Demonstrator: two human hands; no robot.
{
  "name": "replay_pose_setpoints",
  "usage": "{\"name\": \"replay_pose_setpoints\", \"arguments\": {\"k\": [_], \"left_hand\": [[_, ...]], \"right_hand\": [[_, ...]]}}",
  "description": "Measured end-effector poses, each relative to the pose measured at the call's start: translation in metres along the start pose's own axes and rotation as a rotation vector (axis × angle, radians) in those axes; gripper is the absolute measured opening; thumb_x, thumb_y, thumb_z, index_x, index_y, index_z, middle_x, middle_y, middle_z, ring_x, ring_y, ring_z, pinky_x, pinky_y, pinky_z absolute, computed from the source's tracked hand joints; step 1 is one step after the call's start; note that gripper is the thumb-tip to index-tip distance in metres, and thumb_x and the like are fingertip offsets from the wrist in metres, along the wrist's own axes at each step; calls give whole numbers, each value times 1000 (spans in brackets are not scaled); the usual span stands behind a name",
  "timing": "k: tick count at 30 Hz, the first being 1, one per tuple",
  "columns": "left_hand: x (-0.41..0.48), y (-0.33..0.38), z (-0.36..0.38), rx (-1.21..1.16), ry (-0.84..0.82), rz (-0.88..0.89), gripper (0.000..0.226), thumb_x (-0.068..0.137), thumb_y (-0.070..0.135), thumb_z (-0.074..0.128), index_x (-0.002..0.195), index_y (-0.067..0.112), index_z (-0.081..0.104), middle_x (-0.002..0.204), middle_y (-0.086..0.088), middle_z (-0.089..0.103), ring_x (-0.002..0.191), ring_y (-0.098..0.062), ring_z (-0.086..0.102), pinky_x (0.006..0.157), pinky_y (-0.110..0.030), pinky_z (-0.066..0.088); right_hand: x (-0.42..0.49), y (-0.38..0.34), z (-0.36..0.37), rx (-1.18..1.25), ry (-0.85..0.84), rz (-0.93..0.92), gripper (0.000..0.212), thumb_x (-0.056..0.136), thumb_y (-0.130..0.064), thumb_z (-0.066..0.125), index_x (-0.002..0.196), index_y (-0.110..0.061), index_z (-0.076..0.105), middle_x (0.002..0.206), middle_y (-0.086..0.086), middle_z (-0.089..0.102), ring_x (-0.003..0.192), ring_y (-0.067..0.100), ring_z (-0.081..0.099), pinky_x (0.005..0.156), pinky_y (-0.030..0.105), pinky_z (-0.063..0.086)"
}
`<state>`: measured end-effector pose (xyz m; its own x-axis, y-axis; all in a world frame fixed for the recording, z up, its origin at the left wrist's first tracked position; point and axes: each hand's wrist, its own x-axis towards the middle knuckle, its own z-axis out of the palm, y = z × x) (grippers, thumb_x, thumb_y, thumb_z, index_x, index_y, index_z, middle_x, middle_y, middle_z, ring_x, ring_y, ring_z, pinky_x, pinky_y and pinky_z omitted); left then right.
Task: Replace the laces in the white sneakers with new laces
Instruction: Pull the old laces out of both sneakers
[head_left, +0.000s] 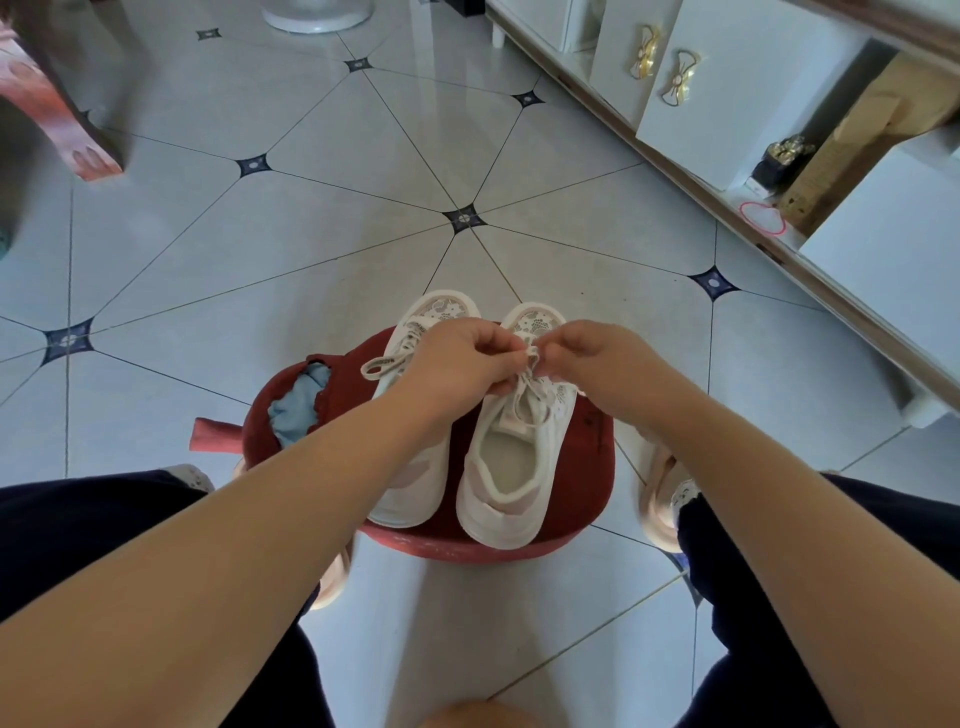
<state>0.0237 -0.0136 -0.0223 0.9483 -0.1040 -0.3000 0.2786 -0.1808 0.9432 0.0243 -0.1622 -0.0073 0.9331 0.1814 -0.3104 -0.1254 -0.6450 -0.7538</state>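
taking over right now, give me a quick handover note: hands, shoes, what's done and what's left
Left hand: fingers pinch the lace of the right sneaker.
Right hand: pinches the same lace.
Both sneakers stand side by side on the stool; the left sneaker is laced too, with a loop lying off its side.
Done: cannot tell whether these laces are old or new.
Left: probably finish the right sneaker's lace, then check the left sneaker.
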Motion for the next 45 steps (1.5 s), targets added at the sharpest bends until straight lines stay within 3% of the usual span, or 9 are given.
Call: {"name": "replay_pose_setpoints", "arguments": {"k": [4,8,18,20,24,28,31,37,45], "left_hand": [[-1,-1,0,17,-16,26,15,84,0,62,77,14,63,75,-1,62,66,-7,59,67,-17,53],[0,-1,1,23,-11,38,20,83,-1,63,74,16,63,76,0,63,72,-10,60,76,-25,54],[2,-5,2,242,-37,81,17,79,2,67,78,19,64,80,6,64,75,-4,59,81,-21,51],[4,-6,1,247,2,62,19,81,6,65,74,23,61,79,3,64,75,-9,59,79,-28,51],[8,-3,4,119,29,-11,17,88,7,56,78,20,55,78,0,61,72,-11,57,66,-24,49],[8,1,2,-59,10,-39,17,89,1,50,82,17,51,74,0,60,72,-11,58,75,-29,50],[6,-1,-1,136,4,48,23,84,-2,56,82,21,51,82,-1,62,82,-15,60,83,-34,52],[0,2,1,484,-79,207,35,76,-4,60,98,20,47,93,5,58,85,-18,61,79,-31,51],[5,-7,1,363,119,112,25,81,1,55,95,20,48,87,13,49,76,-2,46,71,-19,40]], "right_hand": [[6,0,8,261,12,115,26,95,-33,48,77,-23,64,73,-10,61,70,8,51,77,26,43],[7,-2,6,553,77,174,10,84,-20,66,74,-19,65,54,-13,56,50,0,49,55,15,41],[0,-20,-58,1213,435,-19,10,92,-12,54,84,-10,59,73,3,69,73,15,66,63,20,52],[7,-11,-56,1065,438,87,8,92,-11,54,88,-8,59,84,7,70,84,18,68,71,23,54],[10,13,-26,61,265,187,35,87,-20,62,119,-8,58,113,6,61,101,17,58,91,31,47],[-4,7,0,-179,20,30,11,79,-25,71,88,-21,65,82,-9,60,82,9,55,70,20,42],[-6,8,13,-313,34,-37,14,77,-28,71,83,-26,59,85,-9,61,82,10,54,65,20,39],[-3,15,20,-231,101,-97,13,78,-25,70,76,-27,58,69,-19,52,64,-3,46,60,1,34],[-7,22,16,348,159,31,23,81,1,56,72,-20,56,59,-6,55,50,-1,48,56,14,35]]}}
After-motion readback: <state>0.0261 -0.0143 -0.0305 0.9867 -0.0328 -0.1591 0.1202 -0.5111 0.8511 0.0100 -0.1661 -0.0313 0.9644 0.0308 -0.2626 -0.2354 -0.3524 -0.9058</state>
